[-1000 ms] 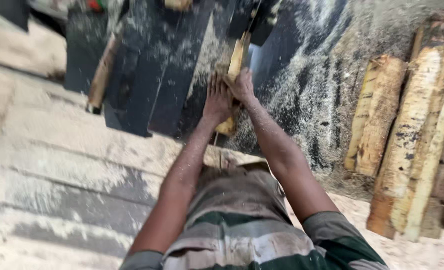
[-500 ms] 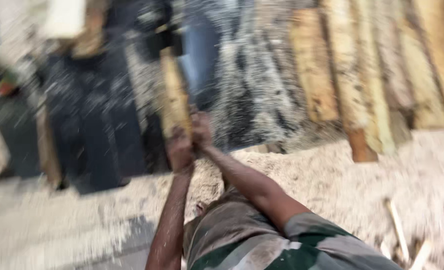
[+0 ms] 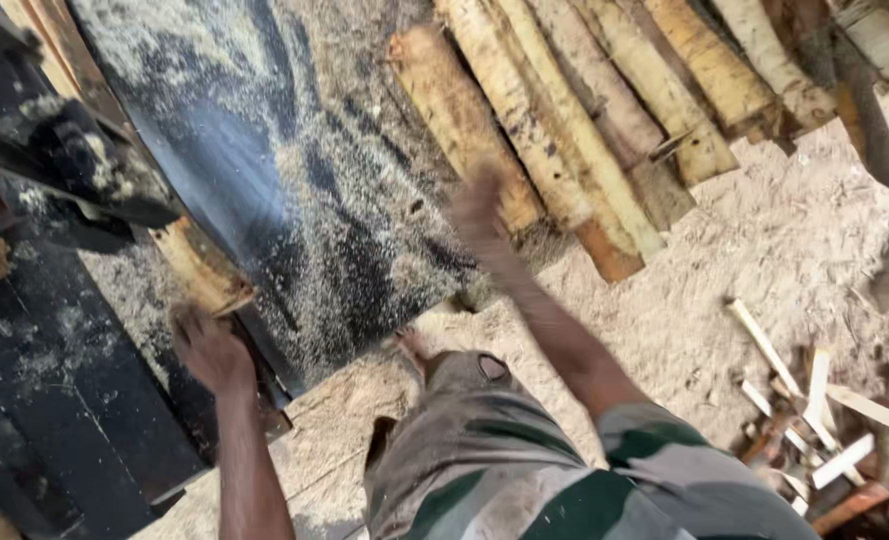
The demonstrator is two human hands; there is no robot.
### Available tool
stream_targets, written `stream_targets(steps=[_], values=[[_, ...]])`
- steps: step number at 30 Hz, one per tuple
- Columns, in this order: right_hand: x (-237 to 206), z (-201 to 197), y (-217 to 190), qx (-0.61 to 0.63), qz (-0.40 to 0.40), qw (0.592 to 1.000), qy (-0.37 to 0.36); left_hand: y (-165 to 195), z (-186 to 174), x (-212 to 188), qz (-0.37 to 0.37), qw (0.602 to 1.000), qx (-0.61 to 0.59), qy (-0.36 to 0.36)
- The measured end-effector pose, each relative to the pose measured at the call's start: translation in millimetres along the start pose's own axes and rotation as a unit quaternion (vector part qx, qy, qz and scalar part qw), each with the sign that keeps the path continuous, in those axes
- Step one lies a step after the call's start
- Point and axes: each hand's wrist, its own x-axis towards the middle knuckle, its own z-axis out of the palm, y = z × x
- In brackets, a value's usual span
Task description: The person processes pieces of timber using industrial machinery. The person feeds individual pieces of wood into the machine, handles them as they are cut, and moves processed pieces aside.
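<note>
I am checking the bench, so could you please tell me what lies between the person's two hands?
In the head view, only the dark sawdust-strewn sheet lies between the left hand and the right hand.

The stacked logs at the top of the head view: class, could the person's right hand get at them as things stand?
Probably yes. The right hand, blurred, is stretched out over the sawdust-strewn dark sheet beside the nearest log, and nothing lies between them. The left hand is at a short wood piece.

log pile [image 3: 604, 120] right of sawdusted table [image 3: 294, 200]; wood scraps [image 3: 824, 430] on floor at right
</note>
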Motion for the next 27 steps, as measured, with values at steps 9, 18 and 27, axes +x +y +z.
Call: stream_targets(steps=[9, 18, 27], values=[[-18.9, -47.6, 205.5, -0.223, 0.156, 0.939, -0.212, 31.8, 29.4, -260.3, -0.047, 0.988, -0.084, -0.121], [21.1, -119.8, 159.9, -0.032, 0.229, 0.941, -0.248, 70.2, 37.7, -288.1, -0.013, 0.963, -0.216, -0.162], [-195.3, -33.6, -22.3, 0.395, 0.385, 0.795, -0.251, 126.8, -12.4, -216.1, -0.01, 0.909, -0.403, -0.103]])
